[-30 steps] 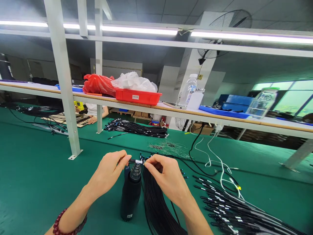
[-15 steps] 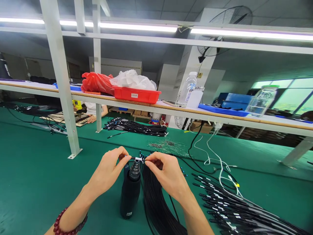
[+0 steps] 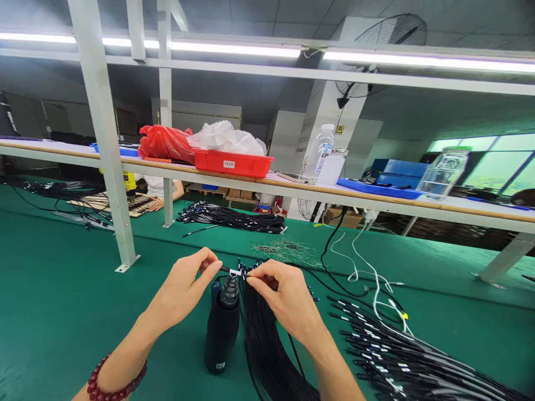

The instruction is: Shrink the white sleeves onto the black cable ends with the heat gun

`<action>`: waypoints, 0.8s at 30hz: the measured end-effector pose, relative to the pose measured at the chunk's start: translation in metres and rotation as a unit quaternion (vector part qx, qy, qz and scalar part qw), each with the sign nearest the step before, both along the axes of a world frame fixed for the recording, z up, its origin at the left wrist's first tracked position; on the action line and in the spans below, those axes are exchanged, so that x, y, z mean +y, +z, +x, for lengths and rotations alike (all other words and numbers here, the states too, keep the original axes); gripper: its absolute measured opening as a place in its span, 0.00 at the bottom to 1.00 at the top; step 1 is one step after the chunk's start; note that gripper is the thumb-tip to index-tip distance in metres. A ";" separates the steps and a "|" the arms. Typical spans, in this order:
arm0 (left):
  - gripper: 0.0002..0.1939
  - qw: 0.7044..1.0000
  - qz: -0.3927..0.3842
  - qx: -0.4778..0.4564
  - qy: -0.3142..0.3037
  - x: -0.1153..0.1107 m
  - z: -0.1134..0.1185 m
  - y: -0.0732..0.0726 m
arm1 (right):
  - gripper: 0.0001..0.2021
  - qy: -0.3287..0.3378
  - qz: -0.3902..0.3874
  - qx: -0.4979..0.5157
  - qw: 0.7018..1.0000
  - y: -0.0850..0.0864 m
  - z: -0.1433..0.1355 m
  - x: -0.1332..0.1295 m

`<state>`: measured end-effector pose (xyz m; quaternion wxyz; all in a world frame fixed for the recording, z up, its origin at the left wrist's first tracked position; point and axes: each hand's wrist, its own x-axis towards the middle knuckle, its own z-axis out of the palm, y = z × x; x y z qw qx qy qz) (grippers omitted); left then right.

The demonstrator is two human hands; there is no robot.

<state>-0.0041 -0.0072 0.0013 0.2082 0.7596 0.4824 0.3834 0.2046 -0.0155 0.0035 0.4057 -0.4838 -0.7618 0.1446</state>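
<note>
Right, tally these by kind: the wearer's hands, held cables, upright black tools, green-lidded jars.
Left hand and right hand: 2
Held black cable: 1
Upright black tool: 1
Green-lidded jar: 1
Total: 5

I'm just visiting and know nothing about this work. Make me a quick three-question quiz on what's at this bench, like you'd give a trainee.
1. What do the left hand and right hand pinch between them?
(a) a clear bottle
(b) a thin black piece with a white section
(c) a red bag

2. True or false: the red tray sits on the shelf.

3. Fill in: in the picture, the upright black tool stands to the ____ of the loose black cable bundle beside it.

Key: 1. b; 2. True; 3. left
</note>
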 end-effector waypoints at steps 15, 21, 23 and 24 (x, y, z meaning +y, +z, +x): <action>0.15 1.000 -0.002 0.011 -0.006 0.003 0.002 -0.004 | 0.08 0.005 -0.004 -0.033 0.999 -0.001 0.001 0.004; 0.10 0.999 0.020 0.027 -0.003 0.005 -0.001 -0.009 | 0.05 0.002 -0.019 -0.011 1.000 -0.002 -0.001 0.004; 0.12 0.999 0.022 0.038 0.002 0.004 -0.001 -0.009 | 0.06 -0.002 -0.018 -0.025 1.000 -0.001 -0.001 0.003; 0.14 0.999 0.022 0.045 0.005 0.004 0.000 -0.009 | 0.08 -0.003 -0.017 -0.036 0.999 0.000 -0.002 0.002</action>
